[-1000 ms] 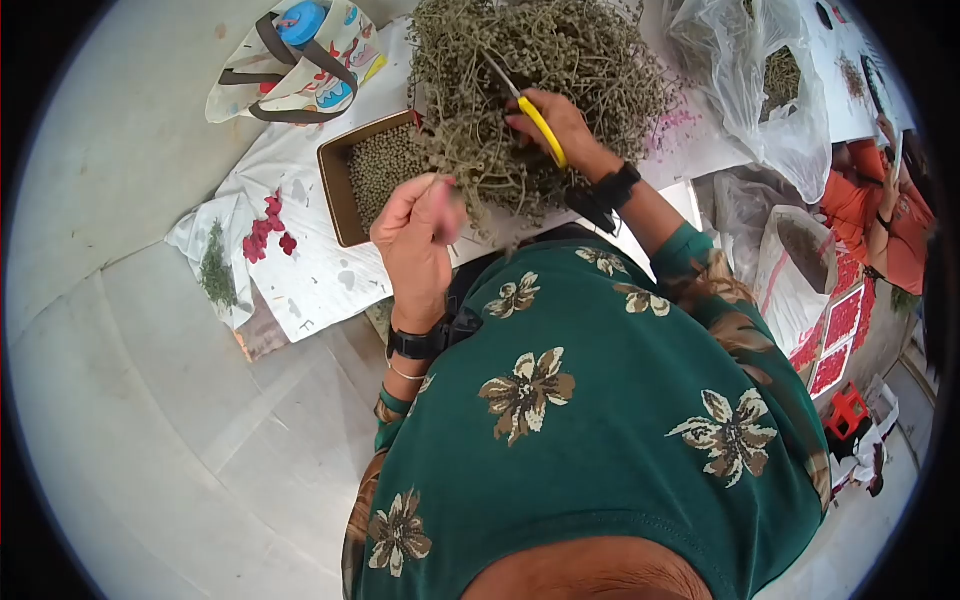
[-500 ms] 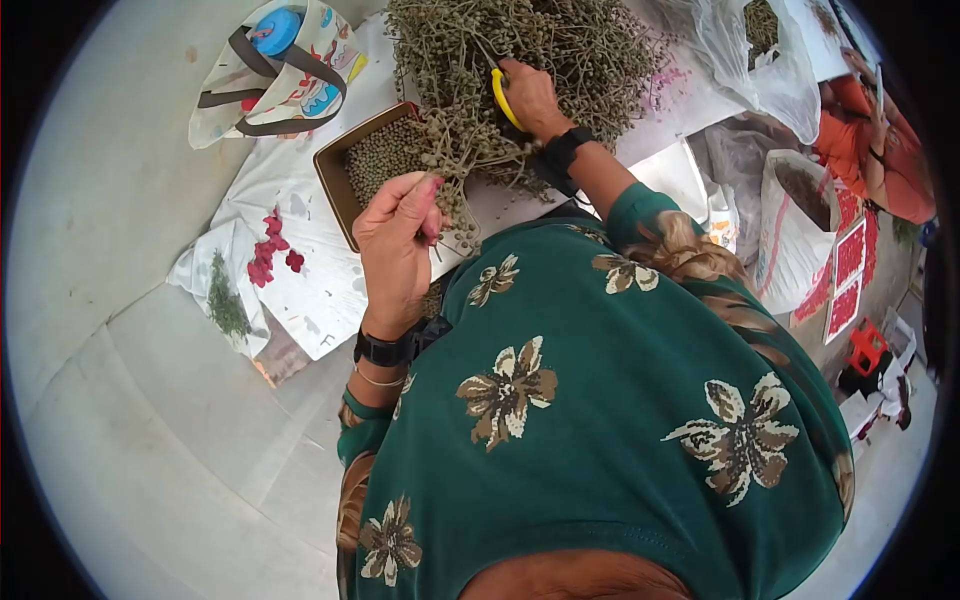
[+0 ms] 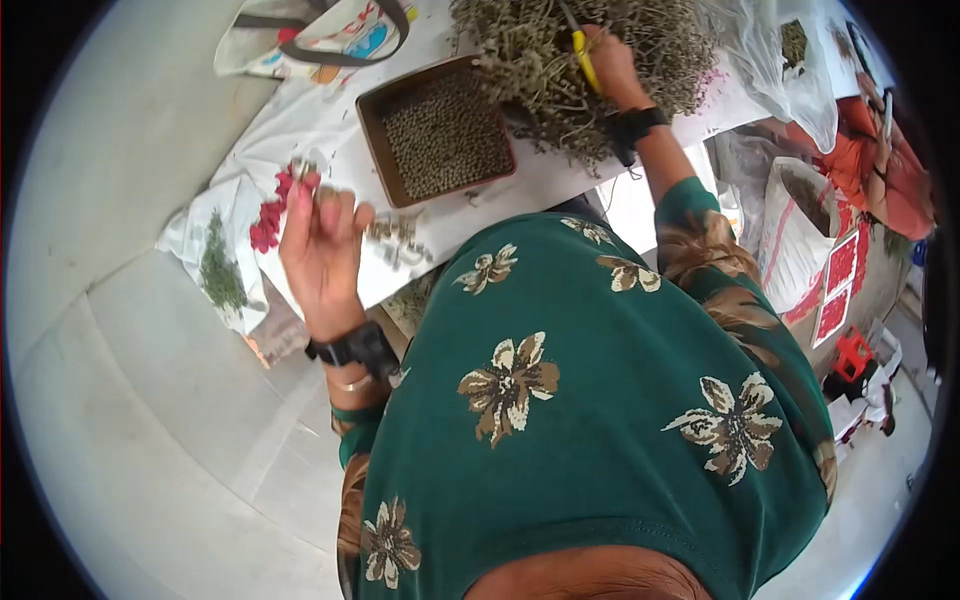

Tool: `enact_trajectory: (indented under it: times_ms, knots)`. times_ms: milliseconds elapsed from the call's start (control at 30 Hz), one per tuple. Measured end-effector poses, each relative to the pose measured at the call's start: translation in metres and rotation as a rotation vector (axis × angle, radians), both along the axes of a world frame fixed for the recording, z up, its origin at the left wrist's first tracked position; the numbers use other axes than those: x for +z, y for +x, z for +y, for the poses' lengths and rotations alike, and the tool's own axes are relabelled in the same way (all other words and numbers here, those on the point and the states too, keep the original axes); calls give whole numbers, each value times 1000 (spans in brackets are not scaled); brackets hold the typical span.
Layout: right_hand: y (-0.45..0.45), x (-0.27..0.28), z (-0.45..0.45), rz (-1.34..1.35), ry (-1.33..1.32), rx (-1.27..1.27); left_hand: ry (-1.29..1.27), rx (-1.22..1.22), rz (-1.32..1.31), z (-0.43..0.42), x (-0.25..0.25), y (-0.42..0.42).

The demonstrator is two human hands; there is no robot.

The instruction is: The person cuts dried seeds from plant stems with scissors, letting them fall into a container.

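My left hand [image 3: 325, 250] is raised beside the box, its fingers closed on a dried sprig. The sprig's round pods [image 3: 398, 238], smeared by motion, stick out past the fingers on the right. Something pale and blurred shows at the index fingertip. My right hand [image 3: 612, 72] grips yellow-handled scissors [image 3: 584, 62] over a big heap of dried seed-pod stems [image 3: 540, 85]; the blades point away from me, and whether they are apart I cannot tell. Between the hands stands a brown rectangular box [image 3: 378, 150] holding many small round greenish-brown pods [image 3: 450, 145].
Magenta petals [image 3: 268, 222] and a green sprig [image 3: 218, 265] lie on the white table cover at left. A printed tote bag [image 3: 335, 42] stands behind. At right are a clear plastic bag [image 3: 765, 75], a white sack [image 3: 795, 235] and another person in orange [image 3: 850, 150].
My left hand has moved left, away from the heap and box, carrying the sprig. The scissors stay in my right hand over the heap. The view has shifted, showing more of the box.
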State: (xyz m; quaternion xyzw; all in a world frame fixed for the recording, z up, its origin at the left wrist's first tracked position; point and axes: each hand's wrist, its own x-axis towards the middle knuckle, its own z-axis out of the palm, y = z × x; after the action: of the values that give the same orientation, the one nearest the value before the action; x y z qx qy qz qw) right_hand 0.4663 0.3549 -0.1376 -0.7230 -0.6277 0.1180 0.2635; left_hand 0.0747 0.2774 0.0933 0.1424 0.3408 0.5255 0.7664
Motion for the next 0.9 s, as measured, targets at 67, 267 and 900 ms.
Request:
enact_trajectory:
  times_ms: [67,267,900]
  knots:
    - [19,25,5,-8,-170,69,-147,67,-87,1,-27,-3]
    - [-4,163,-33,-357,-227,4,-372,143,47,1,-69,-4]
    - [-17,178,-157,575,92,-299,668,-1140,1515,-40,-182,28]
